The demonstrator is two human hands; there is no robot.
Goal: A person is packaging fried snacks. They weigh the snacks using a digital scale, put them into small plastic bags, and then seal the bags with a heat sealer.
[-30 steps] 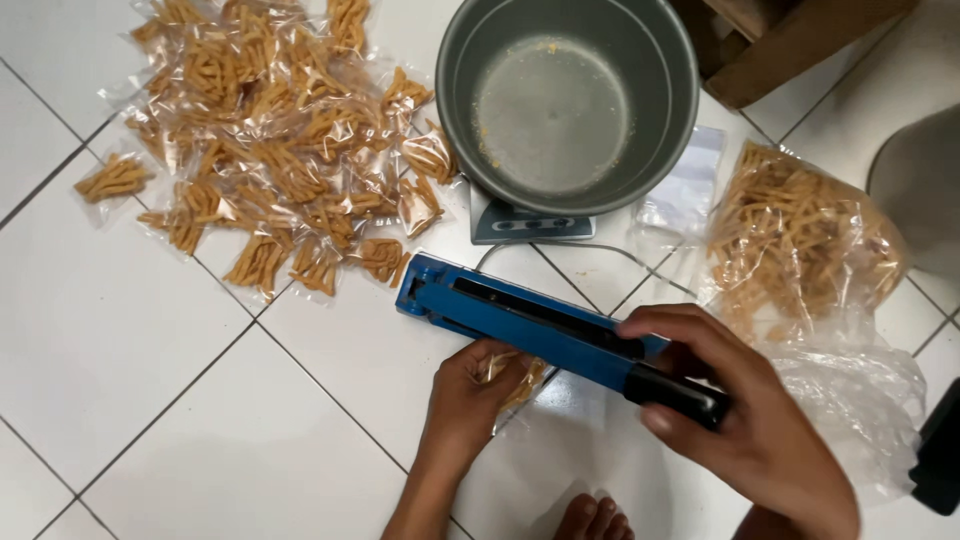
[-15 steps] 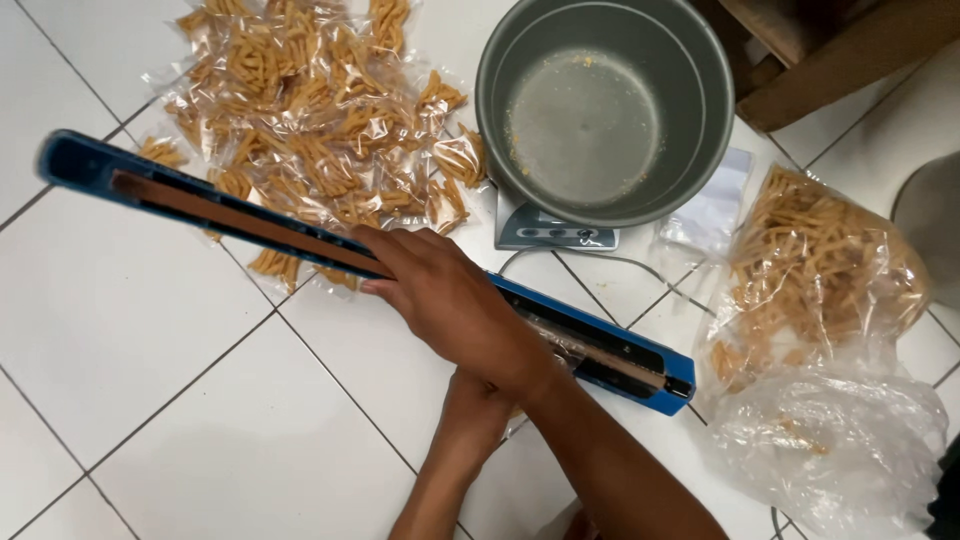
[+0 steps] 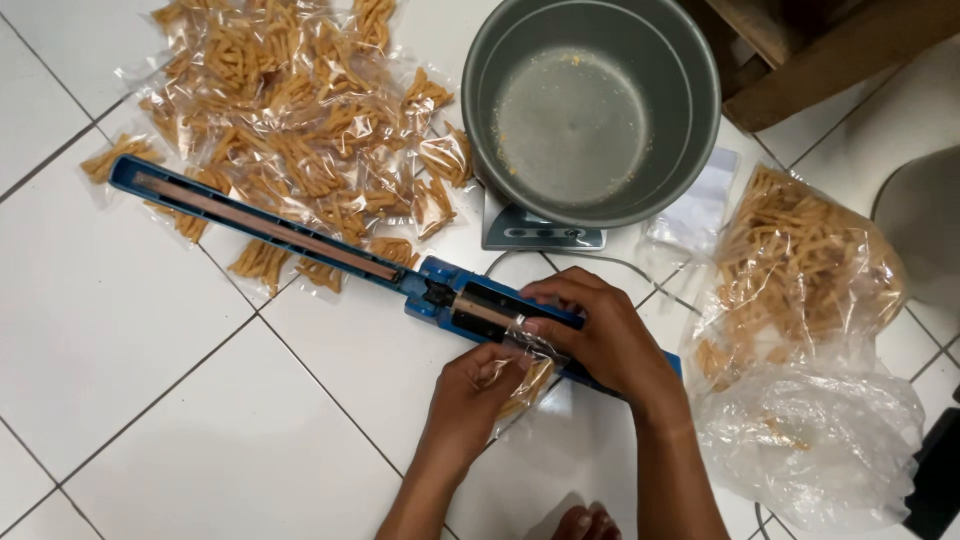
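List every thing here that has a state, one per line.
Blue sealer: arm swung open, base on the floor.
Small packet: mouth laid on the sealer, held by both hands.
Left hand: grips the packet.
Right hand: presses the packet's top.
Metal pot: empty but for crumbs, on a scale.
Big bag: open, part full of snack sticks.
Packet pile: filled.

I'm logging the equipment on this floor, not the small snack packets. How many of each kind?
Blue heat sealer: 1
Grey metal pot: 1
Scale under the pot: 1
Large clear bags, one with snack sticks, one nearly empty: 2
Total: 5
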